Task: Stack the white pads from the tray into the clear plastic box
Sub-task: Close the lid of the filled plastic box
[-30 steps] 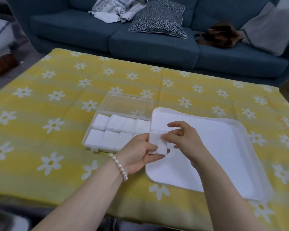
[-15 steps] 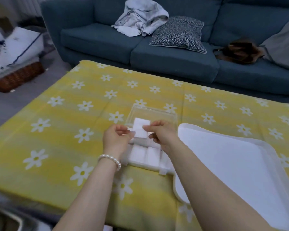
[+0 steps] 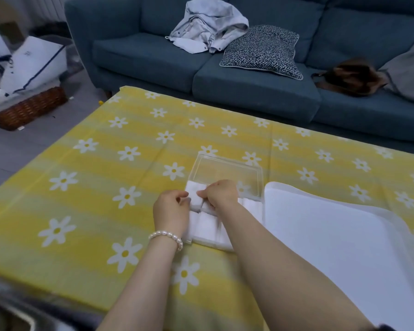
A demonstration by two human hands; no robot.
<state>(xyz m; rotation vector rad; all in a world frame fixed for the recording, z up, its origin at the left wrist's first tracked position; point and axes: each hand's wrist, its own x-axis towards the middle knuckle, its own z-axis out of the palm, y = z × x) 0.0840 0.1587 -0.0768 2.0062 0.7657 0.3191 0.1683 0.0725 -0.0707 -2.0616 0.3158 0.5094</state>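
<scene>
Pinching from both sides, a white pad [image 3: 196, 203] is held by the left hand [image 3: 171, 209] and right hand [image 3: 221, 193], fingers curled tight. It is kept over the clear plastic box [image 3: 227, 185], beside the tray [image 3: 392, 218] on the tabletop [image 3: 93, 187].

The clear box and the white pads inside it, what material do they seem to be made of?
The clear box: probably hard plastic, glossy, since the tablecloth's daisies show through its open lid and the edges look sharp.
The white pads: likely soft cotton or a similar fibre, matte, without shine; the exact fibre cannot be told.
</scene>
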